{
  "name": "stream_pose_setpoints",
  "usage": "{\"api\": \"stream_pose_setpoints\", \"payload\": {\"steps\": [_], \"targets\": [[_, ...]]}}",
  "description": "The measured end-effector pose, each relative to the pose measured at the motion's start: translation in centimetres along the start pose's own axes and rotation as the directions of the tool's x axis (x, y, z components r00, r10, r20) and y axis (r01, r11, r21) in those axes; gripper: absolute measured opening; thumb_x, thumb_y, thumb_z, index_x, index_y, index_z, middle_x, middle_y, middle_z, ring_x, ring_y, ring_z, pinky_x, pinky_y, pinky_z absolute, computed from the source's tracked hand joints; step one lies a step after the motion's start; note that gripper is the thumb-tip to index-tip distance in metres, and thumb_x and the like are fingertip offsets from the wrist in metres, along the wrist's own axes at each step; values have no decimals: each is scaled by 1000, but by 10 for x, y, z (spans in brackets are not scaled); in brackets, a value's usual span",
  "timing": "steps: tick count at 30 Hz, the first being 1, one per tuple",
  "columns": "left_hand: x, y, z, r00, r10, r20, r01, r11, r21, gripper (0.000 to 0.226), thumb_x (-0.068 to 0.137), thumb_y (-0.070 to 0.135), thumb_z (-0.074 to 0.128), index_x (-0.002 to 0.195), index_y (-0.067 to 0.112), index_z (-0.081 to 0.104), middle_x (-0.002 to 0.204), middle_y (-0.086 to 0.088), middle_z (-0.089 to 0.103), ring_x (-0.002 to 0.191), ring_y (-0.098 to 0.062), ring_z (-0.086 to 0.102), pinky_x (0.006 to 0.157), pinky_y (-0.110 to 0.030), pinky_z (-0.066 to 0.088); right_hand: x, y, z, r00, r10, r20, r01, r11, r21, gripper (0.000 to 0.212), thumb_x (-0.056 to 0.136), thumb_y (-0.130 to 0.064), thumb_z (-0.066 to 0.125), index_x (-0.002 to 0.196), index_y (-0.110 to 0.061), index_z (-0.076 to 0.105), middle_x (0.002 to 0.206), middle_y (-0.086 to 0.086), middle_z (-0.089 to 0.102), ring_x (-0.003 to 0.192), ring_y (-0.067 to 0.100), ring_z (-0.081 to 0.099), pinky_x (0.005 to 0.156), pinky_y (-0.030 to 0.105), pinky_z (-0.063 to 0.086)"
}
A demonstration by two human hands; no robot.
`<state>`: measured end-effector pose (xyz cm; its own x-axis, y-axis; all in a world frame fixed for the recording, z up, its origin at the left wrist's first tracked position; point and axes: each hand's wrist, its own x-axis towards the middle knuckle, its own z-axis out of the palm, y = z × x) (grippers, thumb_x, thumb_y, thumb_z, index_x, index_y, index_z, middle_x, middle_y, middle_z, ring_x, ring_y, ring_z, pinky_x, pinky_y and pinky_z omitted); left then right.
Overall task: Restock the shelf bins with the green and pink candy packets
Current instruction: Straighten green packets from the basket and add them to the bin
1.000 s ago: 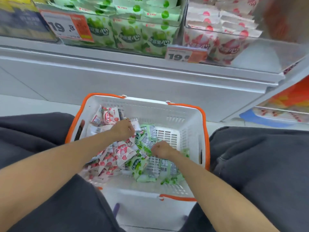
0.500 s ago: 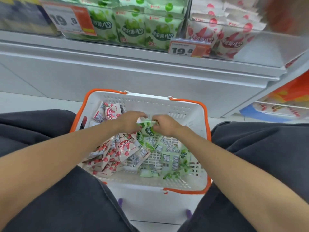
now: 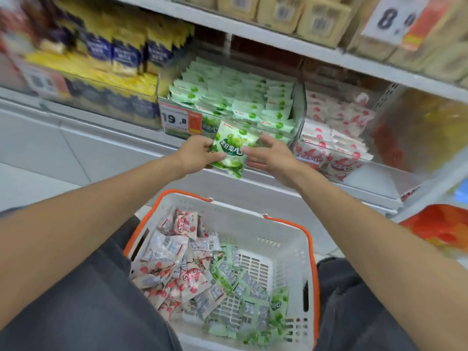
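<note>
Both hands are raised in front of the shelf, holding a green candy packet [image 3: 231,148] between them. My left hand [image 3: 198,154] grips its left edge, and my right hand [image 3: 269,155] pinches its right edge. Just behind the packet stands the clear bin of green packets [image 3: 235,105]; the bin of pink packets [image 3: 334,133] is to its right. Below, between my knees, a white basket with an orange rim [image 3: 291,239] holds several pink packets [image 3: 177,269] on the left and green packets [image 3: 253,307] on the right.
A price tag reading 19.8 [image 3: 180,119] hangs on the green bin's front. Yellow and blue bags [image 3: 114,59] fill the bin to the left. Beige boxes [image 3: 304,13] stand on the shelf above. A white shelf ledge [image 3: 101,138] runs below the bins.
Both hands have lifted out of the basket up to the shelf, carrying a green packet with them. The view has tilted upward, showing more of the shelves.
</note>
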<state>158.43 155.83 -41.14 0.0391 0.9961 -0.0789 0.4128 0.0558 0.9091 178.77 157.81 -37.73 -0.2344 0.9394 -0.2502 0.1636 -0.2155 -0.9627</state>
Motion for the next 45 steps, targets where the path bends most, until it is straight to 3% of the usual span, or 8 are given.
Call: {"api": "stream_pose_setpoints", "payload": {"steps": [6,10,15,18,22,29,38,45], "targets": [[26,29,-30,962,111,-248,-127,991,-48,45,89,30,70,126,7,59,108,-1,61,101,-14,59,80,-23,45,38,-49,27,997,-58,-40,59,998,2,55,82,-10,76,128,-4,48,110,10,67,94,19,67,77,28,54],[67,28,-69,789,365,-495,-133,887,442,25,99,36,49,110,19,65,99,6,66,97,-18,57,81,-36,46,94,-88,31,987,-85,-137,104,985,140,68,81,-4,75,139,0,39,115,10,67,90,17,68,68,25,55],[114,7,-86,720,624,-304,-152,570,807,35,98,30,34,93,20,67,90,4,67,89,-20,59,89,-37,38,218,-122,38,923,-185,-337,169,983,-78,64,56,-32,87,112,-11,63,111,4,69,97,23,68,93,40,54],[120,0,-84,695,664,-276,-159,517,841,44,90,30,23,77,20,64,75,6,62,75,-18,55,85,-35,35,283,-128,44,896,-288,-338,206,944,-257,78,51,-50,76,121,-22,54,119,0,61,106,22,61,96,42,52],[123,-5,-82,630,726,-276,-165,473,866,39,87,26,30,68,17,63,66,1,61,69,-22,52,79,-38,38,296,-143,82,868,-362,-339,217,892,-397,56,83,-23,72,134,-10,51,122,3,54,111,20,56,94,33,52],[125,-7,-79,537,790,-295,-177,448,876,31,86,23,37,65,17,60,62,-2,57,66,-25,51,77,-38,37,319,-127,93,787,-471,-397,196,802,-564,59,87,-13,63,142,-15,43,139,2,53,125,18,51,87,14,37],[124,-6,-77,541,782,-309,-168,461,871,34,86,23,35,65,16,61,59,0,56,64,-24,49,76,-38,37,318,-117,87,713,-486,-506,215,838,-502,40,86,-15,68,121,-6,51,106,2,58,102,15,56,64,10,31],[123,-5,-77,572,762,-303,-176,474,863,36,86,23,34,66,16,62,61,1,58,65,-23,51,77,-39,39,317,-117,78,783,-453,-426,176,818,-547,47,86,-24,71,125,-9,50,125,5,60,115,18,57,71,13,35]]}}
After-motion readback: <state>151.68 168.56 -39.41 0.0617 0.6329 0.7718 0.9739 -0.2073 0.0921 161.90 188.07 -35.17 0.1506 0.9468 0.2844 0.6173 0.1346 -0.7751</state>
